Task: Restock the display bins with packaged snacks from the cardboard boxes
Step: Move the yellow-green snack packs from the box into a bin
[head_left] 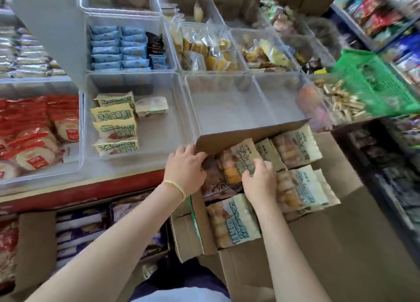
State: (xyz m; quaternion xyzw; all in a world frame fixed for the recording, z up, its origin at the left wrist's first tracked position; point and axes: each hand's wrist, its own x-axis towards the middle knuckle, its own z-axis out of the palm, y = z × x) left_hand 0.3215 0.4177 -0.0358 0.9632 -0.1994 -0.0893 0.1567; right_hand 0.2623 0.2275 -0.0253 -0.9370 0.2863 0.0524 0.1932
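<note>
I see my right hand point(259, 181) pinching a cream snack pack point(241, 163) inside the open cardboard box point(329, 245), while my left hand point(185, 169) grips the raised box flap point(245, 135) at its near corner. More such packs lie in rows in the box. Just beyond the flap, a clear bin point(159, 156) holds five packs stacked along its left side, with bare floor to their right. The neighbouring bin point(227, 110) shows only its floor.

Both forearms were bare, with no sleeves reaching into view. A thin yellow-green band point(176, 186) circled the wrist of the left hand point(185, 169), while the right hand point(260, 181) wore nothing. Dark blue clothing point(181, 283) showed below.
</note>
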